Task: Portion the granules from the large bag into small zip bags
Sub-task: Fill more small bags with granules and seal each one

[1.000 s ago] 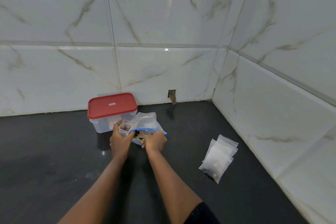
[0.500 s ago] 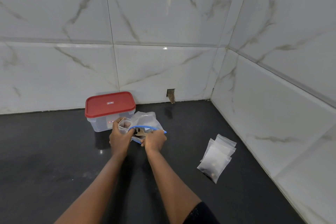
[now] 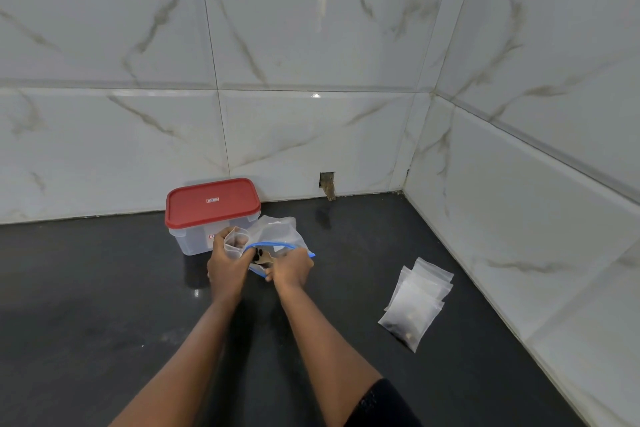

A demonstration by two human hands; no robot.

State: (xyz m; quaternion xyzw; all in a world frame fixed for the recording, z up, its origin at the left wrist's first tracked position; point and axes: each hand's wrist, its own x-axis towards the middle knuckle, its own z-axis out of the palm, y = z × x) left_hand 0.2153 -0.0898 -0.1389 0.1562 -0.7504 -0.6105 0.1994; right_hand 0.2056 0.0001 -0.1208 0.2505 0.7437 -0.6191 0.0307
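L hand (image 3: 227, 269) grips small zip bag (image 3: 236, 241), mouth up, touching large bag (image 3: 277, 230) left rim; R hand (image 3: 292, 269) curled at that opening, can't tell what it pinches; next move prob short hop R→L.

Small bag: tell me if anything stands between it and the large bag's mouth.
Nothing visible does. The left hand holds the small bag, mouth open, right beside the large bag's blue-rimmed mouth, where the right hand is. The container stands behind them, out of the way.
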